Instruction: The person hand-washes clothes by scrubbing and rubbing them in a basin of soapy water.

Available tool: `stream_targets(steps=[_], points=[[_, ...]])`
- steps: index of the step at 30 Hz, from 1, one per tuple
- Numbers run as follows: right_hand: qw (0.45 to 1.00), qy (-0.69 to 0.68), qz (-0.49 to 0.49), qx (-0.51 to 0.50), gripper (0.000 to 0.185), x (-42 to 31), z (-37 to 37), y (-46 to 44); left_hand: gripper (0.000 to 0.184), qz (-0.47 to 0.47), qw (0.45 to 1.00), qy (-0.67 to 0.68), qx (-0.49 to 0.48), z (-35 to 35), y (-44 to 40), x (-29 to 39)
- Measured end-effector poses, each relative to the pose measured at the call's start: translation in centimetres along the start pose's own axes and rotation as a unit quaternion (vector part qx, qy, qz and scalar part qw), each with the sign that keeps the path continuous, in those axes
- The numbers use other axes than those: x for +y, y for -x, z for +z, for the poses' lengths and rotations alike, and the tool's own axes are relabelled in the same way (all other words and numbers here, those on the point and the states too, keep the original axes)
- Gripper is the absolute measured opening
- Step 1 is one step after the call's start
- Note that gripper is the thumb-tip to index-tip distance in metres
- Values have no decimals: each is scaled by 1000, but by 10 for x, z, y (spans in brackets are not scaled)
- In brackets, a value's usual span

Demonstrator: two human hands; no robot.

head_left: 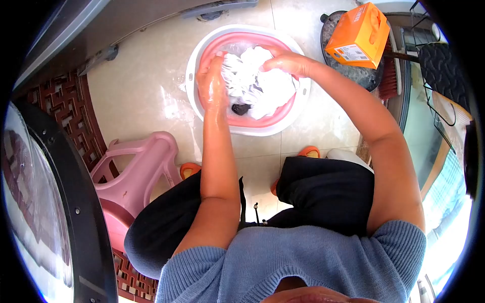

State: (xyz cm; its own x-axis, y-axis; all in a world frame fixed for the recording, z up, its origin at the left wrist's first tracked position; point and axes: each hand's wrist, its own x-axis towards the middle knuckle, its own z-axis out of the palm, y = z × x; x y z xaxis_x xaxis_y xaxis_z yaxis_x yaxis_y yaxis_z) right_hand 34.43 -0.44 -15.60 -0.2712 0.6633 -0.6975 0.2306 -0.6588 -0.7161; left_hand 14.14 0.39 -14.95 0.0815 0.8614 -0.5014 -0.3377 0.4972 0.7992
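Observation:
A soaked white cloth (246, 73), bunched and folded, lies in water in an oval basin with a pink inside and a white rim (191, 93). My left hand (211, 85), wet and shiny, grips the cloth along its left side. On the upper right, my right hand (287, 61) is closed on another part of the same cloth, thumb on top and fingertips partly hidden. A small dark patch (240, 109) shows near the cloth's lower edge; I cannot tell whether it belongs to it.
An orange box (359, 35) rests on a dark round-cornered surface (353, 76) right of the basin. A pink plastic stool (136, 161) stands at left, beside a round glass door (38, 212). Water spots mark the tiled floor (141, 96). A red-bristled brush (389, 81) is at right.

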Motion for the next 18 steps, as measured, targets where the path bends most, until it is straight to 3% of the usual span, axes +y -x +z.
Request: stream_targets(steps=[1,3,4,5,6,7,10,11,13,14,15,16,17,18], points=[[996,76,-39,-26,66,2,-5,-1,29,-1,1000,-1,-1,-4,-6,-6],[984,150,-81,-46,71,1,-5,-1,25,179,949,-258,14,-12,-15,-18],[952,288,-104,-6,70,5,0,-3,33,221,915,-337,0,-16,-16,-25],[898,420,-125,35,70,11,6,-5,33,219,916,-337,0,-18,-16,-33],[799,551,-187,153,66,18,23,2,36,281,848,-448,12,-18,-17,-40],[800,550,-185,151,66,19,28,3,40,336,764,-551,24,-17,-16,-48],[835,549,34,-9,47,-9,32,-7,51,254,714,-652,11,-10,-15,-65],[835,549,33,-9,47,-8,27,-18,54,213,687,-695,-6,-10,-19,-70],[852,511,116,3,38,3,22,-38,45,239,668,-705,-18,-15,-33,-80],[852,512,114,5,38,15,26,-40,41,108,913,-394,13,-22,-46,-95],[873,464,-87,125,33,28,32,-37,39,31,978,-208,12,-22,-49,-92],[844,390,-283,234,28,41,35,-34,37,-40,998,-10,41,-23,-52,-91],[918,264,-271,122,25,13,44,-8,35,-128,975,180,-4,-18,-43,-71],[902,299,-301,75,29,0,53,10,34,-210,908,360,-47,-17,-32,-55]])
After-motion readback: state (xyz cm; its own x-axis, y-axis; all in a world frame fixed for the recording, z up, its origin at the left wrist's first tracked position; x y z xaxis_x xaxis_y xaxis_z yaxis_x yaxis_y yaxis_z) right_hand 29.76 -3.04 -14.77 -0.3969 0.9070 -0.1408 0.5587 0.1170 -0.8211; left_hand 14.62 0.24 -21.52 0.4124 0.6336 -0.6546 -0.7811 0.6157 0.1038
